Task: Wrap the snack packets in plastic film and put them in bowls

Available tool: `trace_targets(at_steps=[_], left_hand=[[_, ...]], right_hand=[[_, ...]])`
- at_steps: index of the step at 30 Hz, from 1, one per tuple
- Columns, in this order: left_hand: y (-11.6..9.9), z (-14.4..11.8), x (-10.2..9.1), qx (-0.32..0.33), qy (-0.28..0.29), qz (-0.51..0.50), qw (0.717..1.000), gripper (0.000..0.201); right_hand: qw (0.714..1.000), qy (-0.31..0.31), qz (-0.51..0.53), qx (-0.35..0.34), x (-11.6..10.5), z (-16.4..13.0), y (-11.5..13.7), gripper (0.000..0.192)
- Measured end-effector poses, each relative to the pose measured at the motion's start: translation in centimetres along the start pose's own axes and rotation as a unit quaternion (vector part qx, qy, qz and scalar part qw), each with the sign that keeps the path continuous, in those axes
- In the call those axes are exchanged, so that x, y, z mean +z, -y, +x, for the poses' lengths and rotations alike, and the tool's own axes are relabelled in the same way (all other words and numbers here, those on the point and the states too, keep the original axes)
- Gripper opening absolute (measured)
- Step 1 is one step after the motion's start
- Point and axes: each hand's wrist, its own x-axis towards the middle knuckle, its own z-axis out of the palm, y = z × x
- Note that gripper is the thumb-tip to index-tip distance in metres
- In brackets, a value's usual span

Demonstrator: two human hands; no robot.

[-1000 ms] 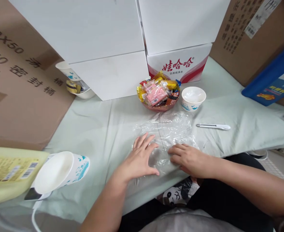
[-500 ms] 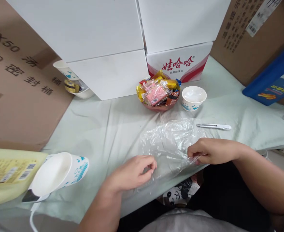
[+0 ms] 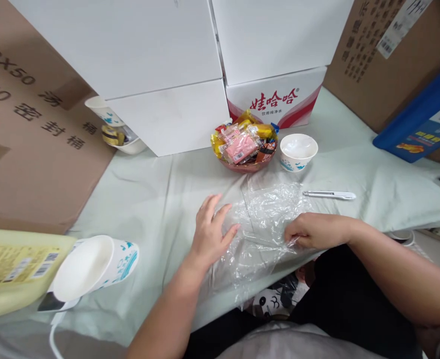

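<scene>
Centrally: left hand (image 3: 210, 230), fingers spread, flat on the clear bag (image 3: 265, 224). Right hand (image 3: 310, 230) closed, pinching the bag's right edge. Bag lies crumpled on the green cloth (image 3: 160, 199) at the near edge. Beyond: snack bowl (image 3: 247, 147), paper cup (image 3: 298, 151), white cutter (image 3: 330, 195) just right.

"娃哈哈" printed in red on white carton (image 3: 276, 99) (smaller line beneath: "饮用纯净水"), "X50", "汤" and "密封桶" printed on brown cardboard box (image 3: 29, 129)
</scene>
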Motion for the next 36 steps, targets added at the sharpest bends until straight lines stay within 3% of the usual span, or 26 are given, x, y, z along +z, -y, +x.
trace_targets(at_steps=[2,4,6,7,8,10,12,16,18,20,24,27,30,33,36], left_hand=[[-0.8,-0.2,-1.2,0.062,0.035,-0.136,0.988,0.041],[-1.7,-0.6,-2.1,0.14,0.176,-0.231,0.946,0.063],[-2.6,-0.9,-2.4,0.181,0.302,-0.209,0.912,0.085],[-3.0,-1.0,-2.2,0.18,0.333,-0.167,0.91,0.087],[-3.2,-1.1,-1.9,0.169,0.346,-0.122,0.915,0.08],[-3.4,-1.2,-1.3,0.142,0.345,-0.06,0.926,0.046],[-3.1,-1.1,-0.9,0.125,0.347,-0.057,0.928,0.019],[-1.8,-0.5,-1.9,0.074,0.373,-0.182,0.907,0.013],[-0.9,-0.2,-2.6,0.0,0.353,-0.282,0.892,0.008],[0.0,0.0,-3.1,-0.093,0.297,-0.363,0.878,0.013],[1.5,0.6,-2.8,-0.227,0.156,-0.393,0.877,0.022],[2.2,0.9,-1.8,-0.275,0.075,-0.316,0.905,0.027],[2.5,1.1,-0.6,-0.287,0.029,-0.17,0.942,0.031],[2.6,1.2,0.1,-0.277,0.01,-0.039,0.96,0.025],[2.2,1.3,0.3,-0.275,0.017,0.056,0.96,0.022]], right_hand=[[0.999,0.007,0.03,0.011,-0.3,0.1,-0.1,0.026],[0.998,0.011,0.058,0.011,-0.6,0.2,-0.4,0.02],[0.997,0.009,0.077,0.01,-0.8,0.3,-0.7,0.018],[0.996,0.009,0.085,0.013,-0.8,0.4,-0.9,0.019],[0.995,0.009,0.093,0.019,-0.9,0.4,-1.0,0.02],[0.993,0.013,0.111,0.03,-0.8,0.5,-1.2,0.02],[0.99,0.019,0.133,0.037,-0.8,0.5,-1.4,0.02],[0.98,0.041,0.19,0.031,-0.9,0.0,-1.6,0.013],[0.968,0.058,0.241,0.029,-1.3,-0.5,-1.8,0.012],[0.956,0.065,0.285,0.028,-1.7,-1.1,-2.1,0.016],[0.952,0.026,0.305,0.026,-2.6,-1.6,-3.3,0.023],[0.954,-0.054,0.292,0.053,-2.6,-0.9,-4.5,0.031],[0.955,-0.116,0.241,0.127,-2.2,0.1,-5.0,0.031],[0.962,-0.151,0.13,0.187,-1.8,0.7,-4.5,0.026],[0.96,-0.173,0.047,0.216,-1.7,0.8,-3.4,0.024]])
